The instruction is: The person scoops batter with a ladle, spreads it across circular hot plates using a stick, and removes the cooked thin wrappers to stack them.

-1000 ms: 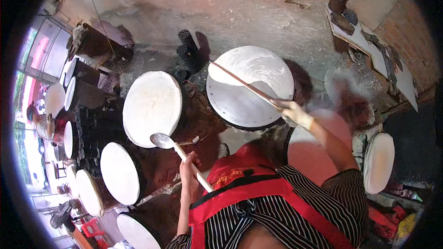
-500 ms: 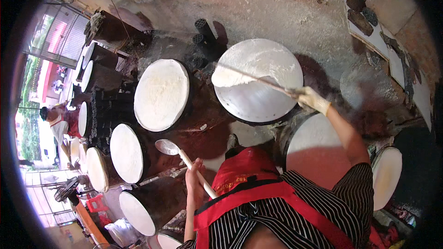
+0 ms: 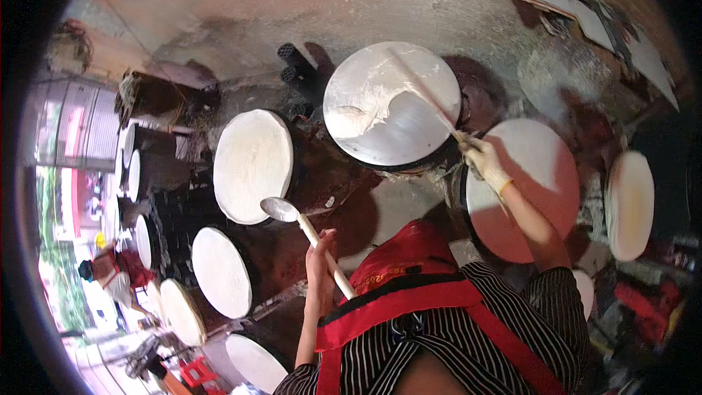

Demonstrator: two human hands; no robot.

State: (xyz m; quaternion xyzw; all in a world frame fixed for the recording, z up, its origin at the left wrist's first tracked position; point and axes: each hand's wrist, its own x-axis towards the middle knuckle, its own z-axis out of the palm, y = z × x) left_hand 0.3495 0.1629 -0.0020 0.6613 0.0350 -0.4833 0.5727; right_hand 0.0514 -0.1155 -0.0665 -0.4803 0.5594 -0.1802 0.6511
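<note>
My right hand, in a pale work glove, is closed on a long thin wooden spreader. The spreader reaches across a round griddle, its far end blurred over the top of the plate. White batter coats the upper and left parts in a ragged layer; bare shiny metal shows at the lower right. My bare left hand grips the pale handle of a ladle. The ladle's whitened bowl points up and left, near the rim of a griddle topped by a white round sheet.
More griddles with pale round sheets stand at lower left and right. Beside my right forearm is another whitish griddle, partly in shadow. Black perforated cylinders stand by the wall. Another person works at far left.
The spreader has swung from pointing left to pointing up and left across the griddle. Batter has shifted, and bare metal now shows at lower right. The whole view has turned slightly.
</note>
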